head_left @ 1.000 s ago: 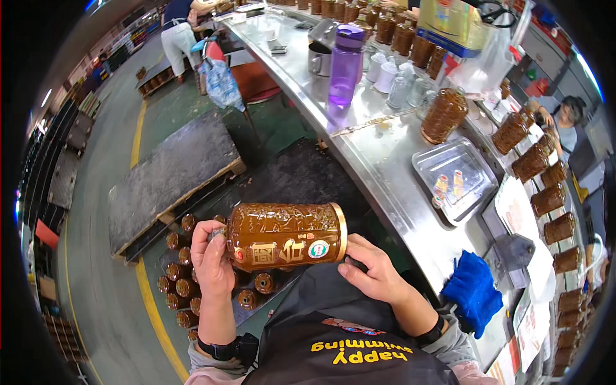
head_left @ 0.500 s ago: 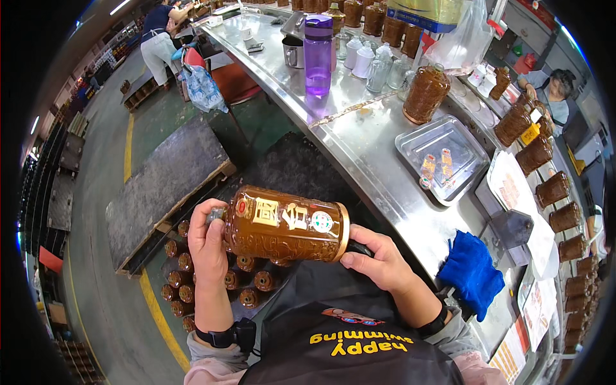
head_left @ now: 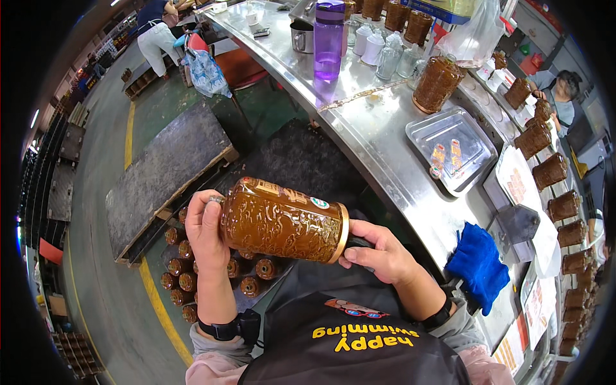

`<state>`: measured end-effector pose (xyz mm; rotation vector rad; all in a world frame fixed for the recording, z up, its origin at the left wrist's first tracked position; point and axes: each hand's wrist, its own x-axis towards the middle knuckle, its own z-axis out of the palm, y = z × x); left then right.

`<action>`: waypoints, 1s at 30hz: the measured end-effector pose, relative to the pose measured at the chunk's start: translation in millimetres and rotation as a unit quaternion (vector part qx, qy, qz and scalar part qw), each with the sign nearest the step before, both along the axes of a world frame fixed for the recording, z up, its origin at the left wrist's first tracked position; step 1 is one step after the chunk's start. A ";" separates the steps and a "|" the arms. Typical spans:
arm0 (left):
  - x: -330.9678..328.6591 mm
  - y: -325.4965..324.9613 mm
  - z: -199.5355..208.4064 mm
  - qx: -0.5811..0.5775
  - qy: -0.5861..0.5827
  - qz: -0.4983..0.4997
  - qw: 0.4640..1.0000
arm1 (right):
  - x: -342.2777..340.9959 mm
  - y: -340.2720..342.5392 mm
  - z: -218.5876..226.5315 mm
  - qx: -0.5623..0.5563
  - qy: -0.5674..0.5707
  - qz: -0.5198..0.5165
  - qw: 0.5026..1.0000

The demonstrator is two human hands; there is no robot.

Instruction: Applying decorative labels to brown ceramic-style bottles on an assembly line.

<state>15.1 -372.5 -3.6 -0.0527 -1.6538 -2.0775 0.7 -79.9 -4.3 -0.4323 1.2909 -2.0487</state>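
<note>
A glossy brown bottle (head_left: pixel 282 221) with raised relief, gold lettering and a gold rim at its base lies nearly level in front of me. My left hand (head_left: pixel 208 224) is closed round its narrow neck. At the base end, my right hand (head_left: pixel 382 253) is closed with thumb and fingers round a small black object (head_left: pixel 360 244), which sits against the gold-rimmed base. What kind of object it is cannot be made out. The bottle's far side is hidden.
To the right runs a metal table (head_left: pixel 378 138) with a clear tray (head_left: pixel 452 151) holding label pieces, a blue cloth (head_left: pixel 478 268), a purple bottle (head_left: pixel 328 48) and a brown bottle (head_left: pixel 438 83). Several brown bottles (head_left: pixel 188 281) stand low by a dark pallet (head_left: pixel 170 179). A co-worker (head_left: pixel 557 96) sits opposite.
The bottle has rolled about its long axis, so its lettering now faces up and its relief side faces me. My view has shifted slightly. Both hands keep their places at its ends.
</note>
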 end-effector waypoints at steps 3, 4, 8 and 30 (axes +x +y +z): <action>0.9 0.9 1.9 0.000 -0.008 -0.001 1.000 | -0.9 0.2 -1.3 -0.002 -0.015 0.004 1.000; 1.3 3.0 5.1 0.000 -0.013 0.000 1.000 | -1.5 0.5 -1.4 -0.003 -0.022 0.007 1.000; -0.3 16.3 20.1 -0.020 -0.013 0.063 0.998 | -1.5 -3.5 -0.2 -0.022 -0.024 -0.006 0.999; -1.7 -6.5 5.0 -0.028 -0.066 0.016 0.997 | -0.7 -11.5 -6.6 -0.036 -0.051 0.033 0.997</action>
